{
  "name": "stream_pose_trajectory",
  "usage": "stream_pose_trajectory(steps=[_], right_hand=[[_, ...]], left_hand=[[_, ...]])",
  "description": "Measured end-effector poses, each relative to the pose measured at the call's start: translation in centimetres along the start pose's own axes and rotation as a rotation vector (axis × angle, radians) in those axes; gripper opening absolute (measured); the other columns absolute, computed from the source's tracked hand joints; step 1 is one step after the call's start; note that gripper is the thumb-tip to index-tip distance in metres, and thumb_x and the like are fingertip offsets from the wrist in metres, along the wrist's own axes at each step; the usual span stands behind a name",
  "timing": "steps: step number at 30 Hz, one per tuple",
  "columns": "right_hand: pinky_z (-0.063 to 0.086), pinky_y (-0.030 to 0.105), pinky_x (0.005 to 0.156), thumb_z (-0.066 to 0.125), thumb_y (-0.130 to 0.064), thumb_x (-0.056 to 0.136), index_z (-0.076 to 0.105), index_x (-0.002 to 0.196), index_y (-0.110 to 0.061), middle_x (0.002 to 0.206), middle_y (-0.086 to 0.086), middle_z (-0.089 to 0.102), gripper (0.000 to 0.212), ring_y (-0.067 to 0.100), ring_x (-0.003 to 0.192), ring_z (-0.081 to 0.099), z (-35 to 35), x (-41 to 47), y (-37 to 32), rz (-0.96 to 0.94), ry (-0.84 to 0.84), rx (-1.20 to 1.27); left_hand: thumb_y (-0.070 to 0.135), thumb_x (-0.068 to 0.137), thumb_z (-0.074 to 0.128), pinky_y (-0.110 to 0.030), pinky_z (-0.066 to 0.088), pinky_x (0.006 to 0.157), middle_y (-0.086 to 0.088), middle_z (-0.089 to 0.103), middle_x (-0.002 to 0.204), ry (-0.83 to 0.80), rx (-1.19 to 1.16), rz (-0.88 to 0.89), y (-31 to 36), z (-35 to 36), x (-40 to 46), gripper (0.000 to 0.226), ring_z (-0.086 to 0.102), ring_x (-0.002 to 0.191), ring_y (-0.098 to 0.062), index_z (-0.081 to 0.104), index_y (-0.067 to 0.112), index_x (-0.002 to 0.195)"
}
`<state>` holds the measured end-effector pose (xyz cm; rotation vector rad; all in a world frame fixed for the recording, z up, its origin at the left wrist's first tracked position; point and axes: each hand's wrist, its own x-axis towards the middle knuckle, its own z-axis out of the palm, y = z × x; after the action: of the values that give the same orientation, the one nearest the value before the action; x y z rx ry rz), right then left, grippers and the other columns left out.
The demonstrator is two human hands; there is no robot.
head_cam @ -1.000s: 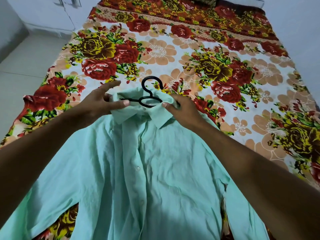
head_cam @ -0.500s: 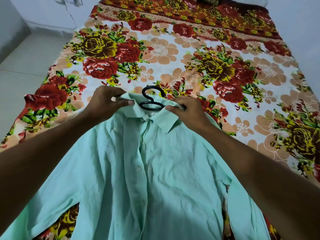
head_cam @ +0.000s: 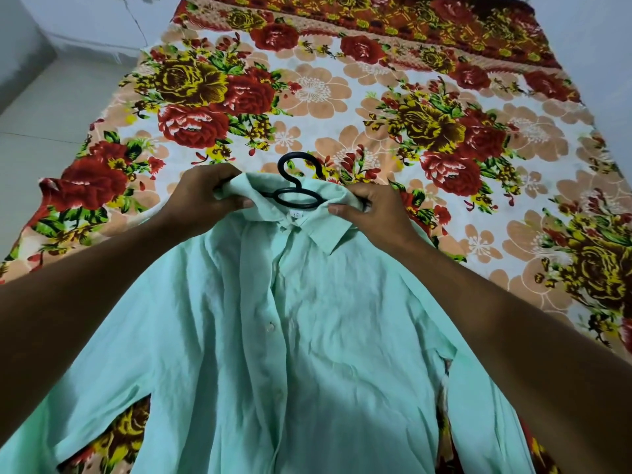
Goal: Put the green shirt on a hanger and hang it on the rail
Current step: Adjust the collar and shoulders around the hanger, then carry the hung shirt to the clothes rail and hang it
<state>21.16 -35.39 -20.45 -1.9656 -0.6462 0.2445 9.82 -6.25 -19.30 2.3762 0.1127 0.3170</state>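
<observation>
A pale green button shirt [head_cam: 294, 336] lies front up on the bed, its collar toward the far side. A black hanger [head_cam: 297, 186] sits inside it: only the hook and the loop below it stick out at the collar, the arms are hidden under the cloth. My left hand [head_cam: 205, 196] grips the left side of the collar, thumb on top. My right hand [head_cam: 369, 210] pinches the right side of the collar. No rail is in view.
The bed carries a flowered sheet [head_cam: 410, 107] in red, yellow and peach. A pale tiled floor [head_cam: 44, 107] lies to the left of the bed, with a white wall [head_cam: 581, 29] along the right.
My left hand has closed from spread fingers to a grip on the collar. The collar now lies spread wider around the hanger's neck, and both hands sit a little nearer to me.
</observation>
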Motion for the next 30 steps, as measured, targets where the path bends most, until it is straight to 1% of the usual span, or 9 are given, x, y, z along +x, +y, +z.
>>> stream_pose_trajectory(steps=[6,10,12,15,17,19,21,25,30], right_hand=[[0.053,0.027,0.065,0.084,-0.011,0.081,0.080,0.101,-0.007,0.082,0.003,0.075,0.021,0.005,0.073,0.066,-2.5,0.0,-3.6,-0.031,-0.007,0.016],[0.050,0.025,0.062,0.085,-0.011,0.080,0.080,0.099,-0.005,0.074,-0.010,0.074,0.020,0.000,0.069,0.066,-6.1,0.1,-9.8,-0.074,-0.014,-0.027],[0.057,0.040,0.065,0.086,-0.016,0.081,0.081,0.098,-0.009,0.081,0.000,0.078,0.019,0.017,0.079,0.074,-8.5,0.1,-14.2,-0.076,-0.059,-0.047],[0.058,0.046,0.067,0.087,-0.025,0.080,0.082,0.093,-0.013,0.085,0.008,0.079,0.019,0.026,0.079,0.075,-12.6,-0.7,-21.4,-0.069,-0.109,-0.117],[0.053,0.041,0.060,0.087,-0.026,0.079,0.082,0.090,-0.012,0.082,0.012,0.078,0.019,0.023,0.072,0.072,-15.2,-1.9,-26.2,-0.091,-0.113,-0.129],[0.053,0.043,0.061,0.087,-0.030,0.079,0.082,0.090,-0.013,0.084,0.014,0.077,0.021,0.030,0.075,0.073,-18.0,-3.8,-31.5,-0.128,-0.091,-0.156],[0.057,0.041,0.065,0.087,-0.032,0.078,0.082,0.091,-0.016,0.088,0.012,0.078,0.022,0.032,0.080,0.074,-19.9,-5.4,-35.9,-0.168,-0.081,-0.163],[0.052,0.023,0.057,0.087,-0.035,0.079,0.083,0.094,-0.022,0.081,-0.008,0.079,0.020,0.001,0.068,0.068,-23.8,-11.0,-45.2,-0.194,-0.085,-0.157],[0.044,0.013,0.056,0.084,-0.031,0.083,0.079,0.088,-0.025,0.070,-0.018,0.074,0.009,-0.007,0.062,0.062,-27.7,-20.9,-57.5,-0.252,-0.039,-0.172]], left_hand=[[0.009,0.077,0.087,-0.036,0.051,0.058,-0.016,0.074,0.076,0.005,-0.137,-0.012,3.3,-3.6,-0.3,0.013,0.064,0.066,-0.017,0.079,0.006,0.086],[0.001,0.075,0.085,-0.016,0.051,0.059,0.012,0.074,0.067,0.022,-0.256,-0.017,8.9,-8.4,-0.1,0.014,0.063,0.063,0.007,0.079,0.004,0.087],[-0.002,0.074,0.085,-0.009,0.047,0.057,0.021,0.071,0.063,0.023,-0.261,-0.006,12.7,-11.5,0.0,0.016,0.060,0.060,0.012,0.077,0.009,0.083],[0.004,0.074,0.087,-0.015,0.045,0.057,0.016,0.069,0.060,-0.012,-0.199,0.026,18.4,-17.1,-0.5,0.023,0.055,0.059,0.010,0.075,0.023,0.077],[0.016,0.074,0.090,-0.024,0.048,0.061,-0.001,0.073,0.068,-0.018,-0.169,0.029,21.7,-20.8,-1.2,0.015,0.054,0.064,0.001,0.079,0.020,0.082],[0.030,0.072,0.089,-0.031,0.049,0.061,-0.010,0.072,0.072,0.001,-0.145,0.034,26.1,-24.9,-2.5,0.025,0.053,0.066,-0.006,0.078,0.014,0.088],[0.031,0.072,0.089,-0.027,0.044,0.058,-0.002,0.063,0.066,0.040,-0.125,0.084,29.6,-28.0,-3.5,0.027,0.048,0.064,-0.006,0.076,0.010,0.084],[0.029,0.072,0.092,-0.023,0.034,0.052,0.007,0.050,0.059,0.116,-0.034,0.160,37.4,-34.0,-7.8,0.029,0.039,0.055,-0.005,0.070,0.010,0.074],[0.018,0.071,0.092,-0.019,0.038,0.047,0.015,0.054,0.052,0.169,0.003,0.247,48.0,-42.2,-15.8,0.022,0.041,0.049,0.001,0.072,0.026,0.075]])
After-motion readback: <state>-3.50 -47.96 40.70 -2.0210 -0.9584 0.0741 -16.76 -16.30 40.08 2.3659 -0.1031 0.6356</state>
